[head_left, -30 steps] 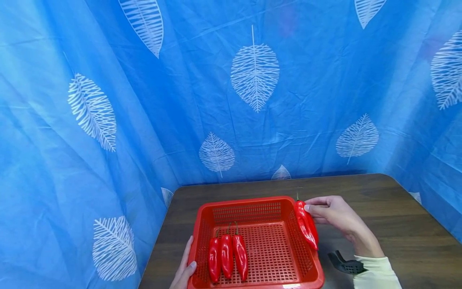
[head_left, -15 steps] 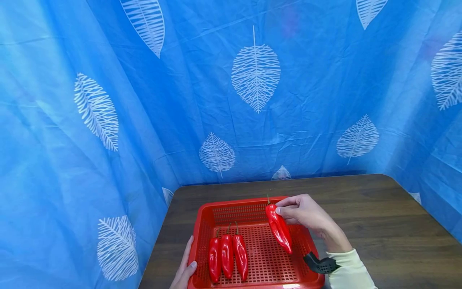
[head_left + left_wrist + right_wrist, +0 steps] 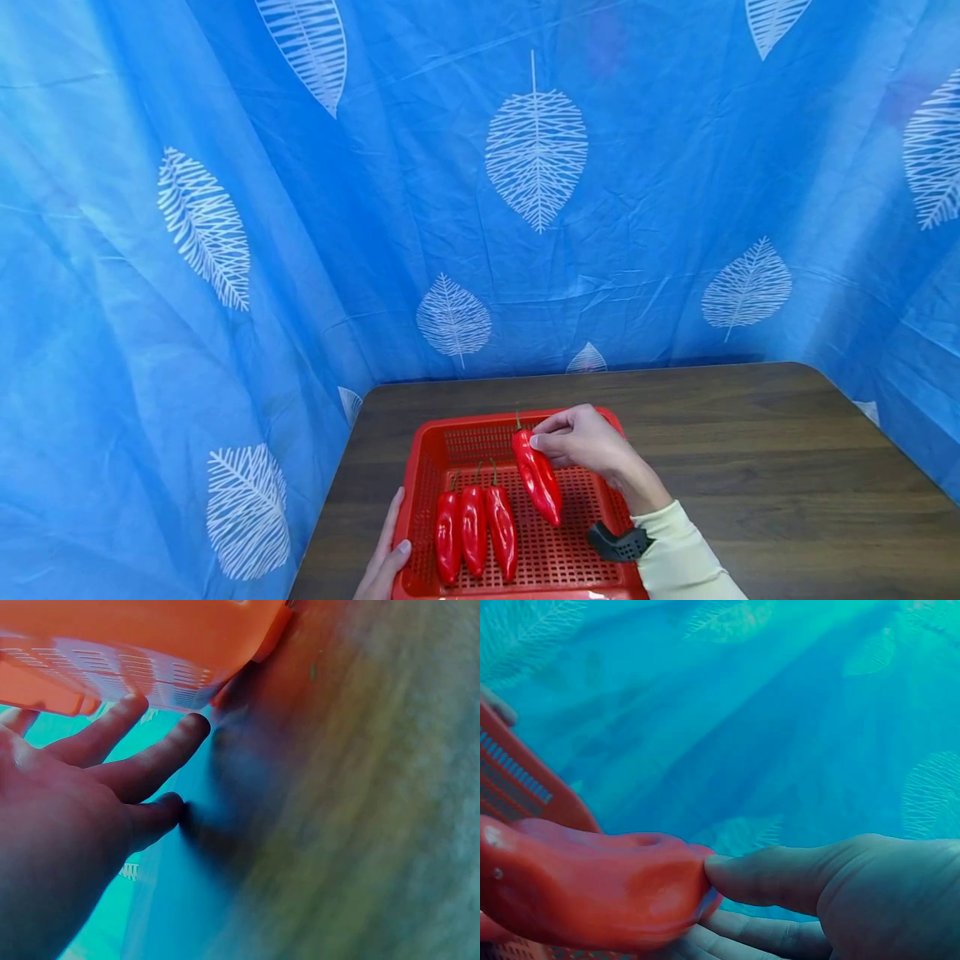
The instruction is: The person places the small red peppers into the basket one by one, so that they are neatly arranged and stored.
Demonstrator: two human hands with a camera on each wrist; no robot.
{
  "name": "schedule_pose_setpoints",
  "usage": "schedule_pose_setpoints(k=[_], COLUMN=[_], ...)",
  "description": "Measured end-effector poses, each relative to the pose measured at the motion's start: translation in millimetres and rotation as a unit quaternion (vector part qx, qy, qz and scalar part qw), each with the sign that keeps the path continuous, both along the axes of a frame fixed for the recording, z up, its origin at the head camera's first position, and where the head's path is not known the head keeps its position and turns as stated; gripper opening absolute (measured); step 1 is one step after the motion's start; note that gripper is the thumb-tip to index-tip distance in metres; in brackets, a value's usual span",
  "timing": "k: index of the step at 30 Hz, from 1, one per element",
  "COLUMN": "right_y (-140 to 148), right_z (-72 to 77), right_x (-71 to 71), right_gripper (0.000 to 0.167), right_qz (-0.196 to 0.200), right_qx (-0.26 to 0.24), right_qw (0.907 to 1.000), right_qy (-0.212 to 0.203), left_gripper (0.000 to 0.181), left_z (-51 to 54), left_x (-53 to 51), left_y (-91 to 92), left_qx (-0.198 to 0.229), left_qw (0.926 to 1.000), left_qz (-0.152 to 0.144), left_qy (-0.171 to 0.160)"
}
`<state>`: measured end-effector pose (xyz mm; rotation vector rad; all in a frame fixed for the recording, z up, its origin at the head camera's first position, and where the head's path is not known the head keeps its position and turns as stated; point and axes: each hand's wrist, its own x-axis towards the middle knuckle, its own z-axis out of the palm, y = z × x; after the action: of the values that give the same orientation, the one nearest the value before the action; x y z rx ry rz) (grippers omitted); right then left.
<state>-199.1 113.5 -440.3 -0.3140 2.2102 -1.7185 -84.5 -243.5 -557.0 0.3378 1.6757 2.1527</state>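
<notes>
Red basket [image 3: 465, 422] on a dark wood-grain table [image 3: 750, 450]; slatted walls, perforated floor.

Right hand [image 3: 588, 442]: grasping one glossy red pepper [image 3: 537, 479], thumb and fingers pinching it near the stem end. Held pepper is over the right part of the basket floor, slanted, green stem toward the far wall, tip toward the near right. Cannot tell from the head view whether the tip touches the floor. Right wrist view: thumb pressed to the pepper's end, other fingers beneath.

Three more peppers lie in the left part of the basket: left pepper [image 3: 447, 542], middle pepper [image 3: 473, 529], right pepper [image 3: 501, 533]. Side by side, stems to the far side. Held pepper is apart from them, to their right.

Left hand [image 3: 384, 554]: at the basket's left side, fingers extended, not clenched; head view shows it against the outer wall.

Pale sleeve [image 3: 678, 554] on the right arm, black device [image 3: 618, 543] at the wrist. Blue curtain [image 3: 390, 167] behind, white leaf prints [image 3: 536, 158].
</notes>
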Motion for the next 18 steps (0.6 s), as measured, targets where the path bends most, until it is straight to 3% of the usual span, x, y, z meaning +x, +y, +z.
schedule_pose_setpoints(k=[10,18], right_y=[-29.3,-42.8], right_z=[-18.1,-35.2], right_x=[-3.0,0.4], right_gripper=[0.019,0.009], right_qz=[-0.018,-0.045], right_qx=[0.059,0.170], right_qw=[0.9981,0.9836], right_qy=[0.003,0.041], left_gripper=[0.083,0.084], left_z=[1.8,2.2], left_x=[-0.3,-3.6], left_y=[-0.7,-2.6], left_qx=[-0.006,-0.009], left_qw=[0.9997,0.9993], left_qz=[0.009,0.010], left_qy=[-0.022,-0.035])
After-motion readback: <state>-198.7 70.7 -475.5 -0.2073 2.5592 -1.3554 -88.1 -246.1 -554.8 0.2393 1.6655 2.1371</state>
